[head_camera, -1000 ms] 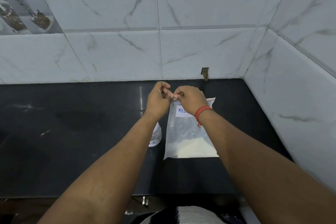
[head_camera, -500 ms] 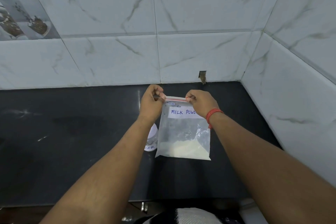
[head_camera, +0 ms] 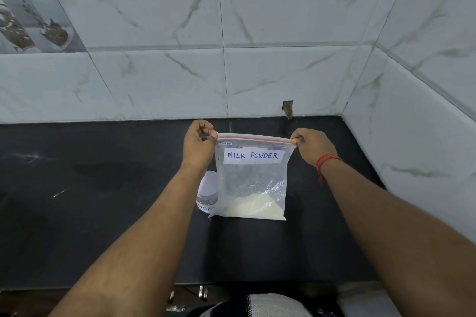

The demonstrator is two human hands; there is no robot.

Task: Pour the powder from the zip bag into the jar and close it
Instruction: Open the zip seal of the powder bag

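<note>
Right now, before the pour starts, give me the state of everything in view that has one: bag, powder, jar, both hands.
zip bag: held upright over the counter, red zip strip stretched flat; open or sealed, cannot tell
powder: settled at the bag's bottom, none poured
jar: standing behind the bag, mostly hidden; lid unclear
left hand: pinching the bag's top left corner
right hand: pinching the top right corner

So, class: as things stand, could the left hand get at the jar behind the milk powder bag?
Probably not yet. The left hand is pinching a top corner of the zip bag, and the jar sits just below it, partly behind the bag. Once it lets go, the way looks free.
</note>
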